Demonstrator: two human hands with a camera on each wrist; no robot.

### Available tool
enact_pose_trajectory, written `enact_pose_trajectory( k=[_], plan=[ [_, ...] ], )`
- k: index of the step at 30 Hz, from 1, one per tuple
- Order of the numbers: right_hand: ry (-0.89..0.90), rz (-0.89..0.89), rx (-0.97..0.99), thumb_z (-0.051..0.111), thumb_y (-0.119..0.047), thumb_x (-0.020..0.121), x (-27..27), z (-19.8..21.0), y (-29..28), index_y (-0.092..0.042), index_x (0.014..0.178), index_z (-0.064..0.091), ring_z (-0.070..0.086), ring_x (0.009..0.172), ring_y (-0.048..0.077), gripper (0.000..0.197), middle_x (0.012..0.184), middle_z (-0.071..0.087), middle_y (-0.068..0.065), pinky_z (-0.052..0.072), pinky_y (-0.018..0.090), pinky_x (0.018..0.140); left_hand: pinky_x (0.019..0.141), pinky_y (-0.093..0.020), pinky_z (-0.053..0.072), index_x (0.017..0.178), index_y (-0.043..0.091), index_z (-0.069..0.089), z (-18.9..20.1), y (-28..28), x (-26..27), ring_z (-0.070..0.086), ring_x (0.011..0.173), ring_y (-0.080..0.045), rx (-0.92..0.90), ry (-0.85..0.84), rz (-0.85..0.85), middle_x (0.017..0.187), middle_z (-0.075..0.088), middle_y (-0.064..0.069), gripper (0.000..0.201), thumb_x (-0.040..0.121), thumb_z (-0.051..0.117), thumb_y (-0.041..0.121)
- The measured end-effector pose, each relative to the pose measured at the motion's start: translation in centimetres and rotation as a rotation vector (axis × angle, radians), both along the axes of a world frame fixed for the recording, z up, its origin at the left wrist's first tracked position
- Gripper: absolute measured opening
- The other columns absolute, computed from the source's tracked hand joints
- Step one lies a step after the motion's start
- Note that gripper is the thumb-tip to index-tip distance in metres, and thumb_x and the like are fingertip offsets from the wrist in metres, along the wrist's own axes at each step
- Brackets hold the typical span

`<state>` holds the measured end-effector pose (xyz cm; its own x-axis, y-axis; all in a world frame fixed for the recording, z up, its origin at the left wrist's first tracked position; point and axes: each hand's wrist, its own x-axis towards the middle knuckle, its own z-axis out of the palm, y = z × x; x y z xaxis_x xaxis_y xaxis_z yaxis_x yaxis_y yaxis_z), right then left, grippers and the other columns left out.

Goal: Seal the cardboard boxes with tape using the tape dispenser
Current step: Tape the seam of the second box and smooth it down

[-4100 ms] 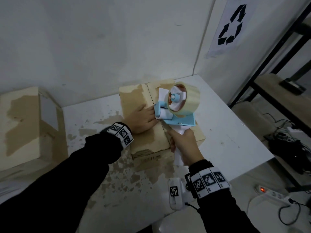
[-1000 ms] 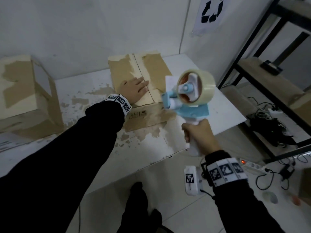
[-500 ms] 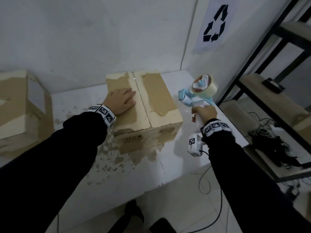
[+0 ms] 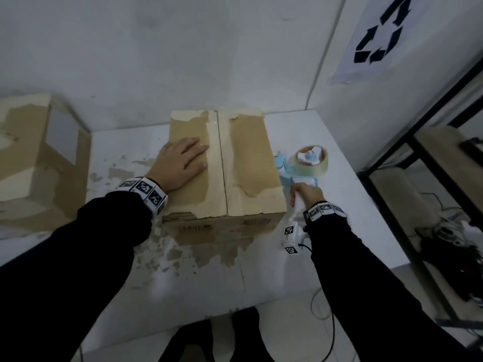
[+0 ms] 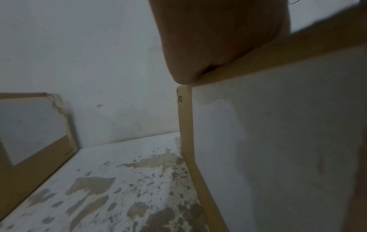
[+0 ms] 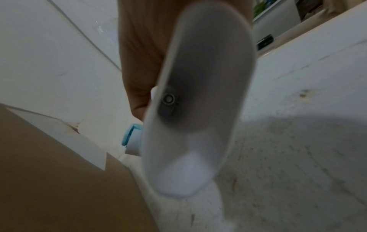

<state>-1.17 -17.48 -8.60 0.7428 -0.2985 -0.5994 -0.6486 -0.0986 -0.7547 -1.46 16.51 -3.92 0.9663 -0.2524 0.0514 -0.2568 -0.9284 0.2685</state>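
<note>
Fingers of your right hand (image 4: 305, 195) wrap the handle of the tape dispenser (image 4: 303, 167), lying on the table (image 4: 339, 231) just right of the cardboard box (image 4: 245, 163). Your left hand (image 4: 180, 165) presses flat, fingers spread, beside the front-to-back seam (image 4: 222, 163).

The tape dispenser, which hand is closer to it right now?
Right. The right hand grips the tape dispenser by its handle, beside the cardboard box. The left hand rests flat on the box's top, apart from it.

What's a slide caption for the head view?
Left hand flat on the box; right hand holds the tape dispenser on the table beside it.
</note>
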Motion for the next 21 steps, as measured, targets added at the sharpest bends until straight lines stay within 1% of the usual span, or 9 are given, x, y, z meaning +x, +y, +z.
enact_pose_trajectory(
  k=[2, 3, 5, 7, 11, 14, 16, 19, 21],
  plan=[
    [0.028, 0.023, -0.002, 0.059, -0.010, 0.049, 0.6, -0.2, 0.0, 0.001, 0.050, 0.064, 0.051, 0.053, 0.026, 0.013, 0.045, 0.057, 0.011, 0.044, 0.035, 0.059, 0.112, -0.042, 0.017, 0.140, 0.031, 0.038, 0.0, -0.1, -0.1, 0.025, 0.139, -0.020, -0.011, -0.011, 0.006, 0.151, 0.030, 0.003, 0.076, 0.078, 0.015, 0.067],
    [0.055, 0.053, -0.034, 0.061, -0.017, 0.046, 1.2, -0.6, -0.3, 0.007, 0.066, 0.068, 0.055, 0.060, 0.028, 0.032, 0.055, 0.062, 0.014, 0.046, 0.038, 0.062, 0.113, -0.043, 0.017, 0.140, 0.031, 0.038, 0.0, -0.2, -0.1, 0.026, 0.139, -0.019, -0.015, -0.010, 0.010, 0.151, 0.031, 0.003, 0.075, 0.079, 0.016, 0.067],
    [0.114, 0.168, -0.154, 0.063, -0.033, 0.050, 2.2, -1.1, -0.7, 0.006, 0.109, 0.064, 0.060, 0.090, 0.030, 0.071, 0.098, 0.065, 0.017, 0.045, 0.038, 0.077, 0.114, -0.044, 0.018, 0.140, 0.032, 0.038, 0.0, -0.1, -0.1, 0.026, 0.139, -0.019, -0.022, 0.001, 0.018, 0.151, 0.031, 0.004, 0.073, 0.080, 0.017, 0.068],
    [0.171, 0.295, -0.247, 0.061, -0.038, 0.063, 2.9, -1.7, -0.9, -0.005, 0.130, 0.051, 0.055, 0.108, 0.031, 0.075, 0.123, 0.055, 0.014, 0.041, 0.034, 0.087, 0.113, -0.043, 0.018, 0.139, 0.033, 0.039, 0.1, -0.1, 0.0, 0.027, 0.139, -0.018, -0.026, 0.004, 0.026, 0.151, 0.031, 0.005, 0.073, 0.079, 0.018, 0.068],
    [0.275, 0.481, -0.354, 0.065, -0.053, 0.038, 5.1, -5.5, -2.0, -0.014, 0.134, 0.046, 0.059, 0.104, 0.035, 0.105, 0.121, 0.060, 0.017, 0.045, 0.047, 0.100, 0.111, -0.040, 0.018, 0.137, 0.035, 0.041, 0.7, -0.1, 0.1, 0.029, 0.136, -0.018, -0.015, 0.028, 0.032, 0.149, 0.033, 0.007, 0.072, 0.077, 0.020, 0.069],
    [0.368, 0.657, -0.512, 0.065, -0.066, 0.071, 5.3, -1.6, -0.3, -0.006, 0.146, 0.032, 0.053, 0.122, 0.035, 0.101, 0.136, 0.052, 0.022, 0.040, 0.044, 0.107, 0.109, -0.040, 0.022, 0.132, 0.037, 0.046, 1.5, 0.0, 0.6, 0.033, 0.132, -0.019, -0.029, 0.042, 0.023, 0.143, 0.039, 0.005, 0.066, 0.078, 0.024, 0.069],
    [0.351, 0.788, -0.676, 0.060, -0.065, 0.079, 6.3, 1.5, 0.7, -0.007, 0.147, 0.028, 0.047, 0.129, 0.032, 0.095, 0.142, 0.047, 0.019, 0.037, 0.041, 0.109, 0.106, -0.039, 0.026, 0.127, 0.035, 0.052, 2.2, 0.1, 1.3, 0.037, 0.126, -0.021, -0.046, 0.063, 0.018, 0.136, 0.043, 0.003, 0.059, 0.081, 0.029, 0.065],
    [0.104, 0.890, -1.038, 0.065, -0.057, 0.078, 8.5, 6.8, 2.2, -0.005, 0.120, 0.058, 0.060, 0.111, 0.029, 0.067, 0.118, 0.062, 0.016, 0.047, 0.033, 0.087, 0.102, -0.039, 0.033, 0.125, 0.026, 0.055, 3.4, 0.0, 3.0, 0.043, 0.119, -0.024, -0.040, 0.092, 0.018, 0.130, 0.048, -0.001, 0.065, 0.080, 0.029, 0.065],
    [-0.153, 0.786, -1.117, 0.063, -0.038, 0.084, 9.8, 10.3, 4.0, -0.003, 0.102, 0.063, 0.064, 0.100, 0.031, 0.039, 0.103, 0.065, 0.016, 0.043, 0.030, 0.072, 0.101, -0.039, 0.035, 0.128, 0.021, 0.052, 3.8, -0.3, 4.1, 0.044, 0.118, -0.026, -0.031, 0.070, 0.019, 0.131, 0.048, -0.004, 0.063, 0.084, 0.034, 0.063]
  ],
)
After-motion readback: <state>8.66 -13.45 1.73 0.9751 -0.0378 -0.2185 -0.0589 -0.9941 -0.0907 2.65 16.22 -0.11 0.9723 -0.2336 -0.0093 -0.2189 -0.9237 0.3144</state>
